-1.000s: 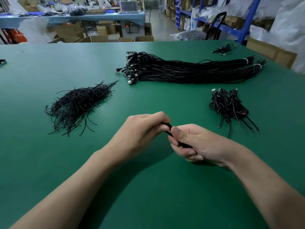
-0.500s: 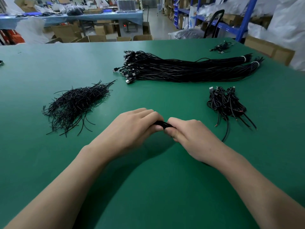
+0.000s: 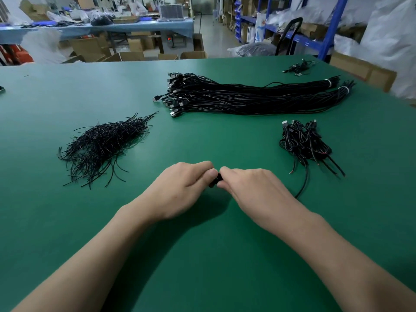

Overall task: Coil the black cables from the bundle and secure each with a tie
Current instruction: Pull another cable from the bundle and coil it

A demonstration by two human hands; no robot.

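The cable (image 3: pixel 215 180) sits on the desk (image 3: pixel 202 266) toward its near edge, a small black bunch pinched from either side by the left hand (image 3: pixel 180 190) and the right hand (image 3: pixel 254 192). Its tail (image 3: pixel 302 186) trails out rightward from under the right hand. The ties (image 3: pixel 101 145) lie toward the left edge, nearer the left hand.

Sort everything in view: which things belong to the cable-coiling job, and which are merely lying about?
Job: left hand, right hand, held cable, cable bundle, pile of ties, finished coils.
Lying about: small far tangle, cardboard boxes, blue shelving.
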